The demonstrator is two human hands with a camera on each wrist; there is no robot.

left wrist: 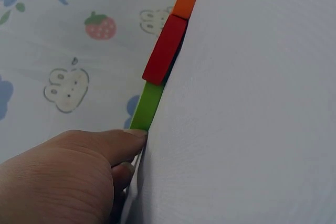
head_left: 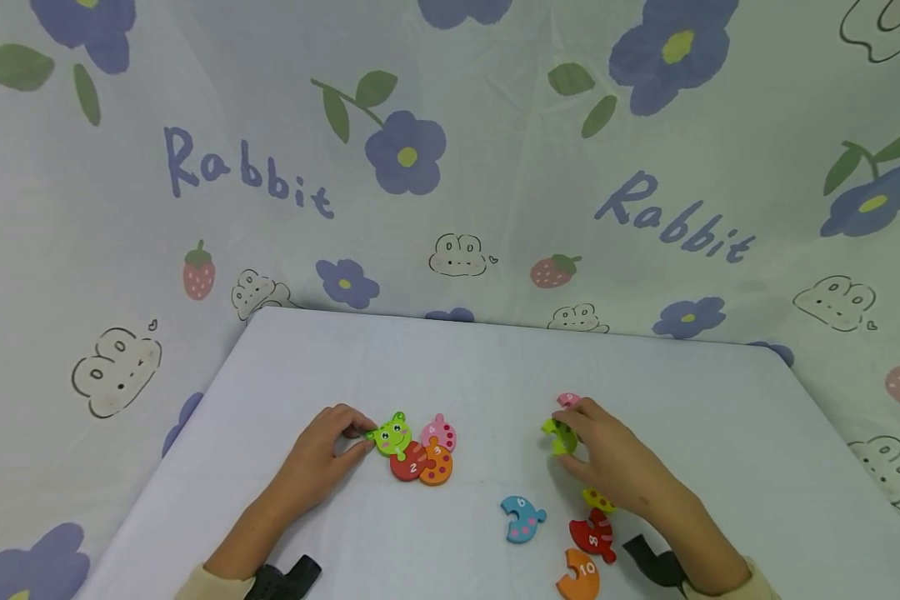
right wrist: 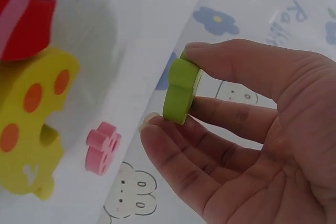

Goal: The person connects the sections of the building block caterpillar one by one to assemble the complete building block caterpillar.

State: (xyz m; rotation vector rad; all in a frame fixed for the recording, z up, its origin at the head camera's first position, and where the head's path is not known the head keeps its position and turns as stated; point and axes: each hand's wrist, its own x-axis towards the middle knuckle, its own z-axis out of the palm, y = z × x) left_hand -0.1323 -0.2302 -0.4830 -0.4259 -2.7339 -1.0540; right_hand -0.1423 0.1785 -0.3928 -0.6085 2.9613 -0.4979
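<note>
My left hand (head_left: 328, 448) pinches the edge of a green animal-face puzzle piece (head_left: 392, 437) lying on the table. Joined to that face is a red piece (head_left: 407, 463) marked 2, followed by an orange piece (head_left: 438, 468) marked 3 and a pink piece (head_left: 439, 433) marked 4. In the left wrist view, thumb and fingertip meet the end of the green face's side (left wrist: 147, 104). Between the thumb and fingers of my right hand (head_left: 617, 458) is a green puzzle piece (right wrist: 180, 92), held above the table; the fingers partly hide it in the head view.
Loose pieces lie on the right: pink (head_left: 567, 400) beyond the right hand, blue (head_left: 523, 520) marked 6, yellow (head_left: 598, 500) partly under the wrist, red (head_left: 591, 533) marked 8, orange (head_left: 581, 577) marked 10. A printed curtain (head_left: 495, 167) hangs behind the white table (head_left: 345, 350).
</note>
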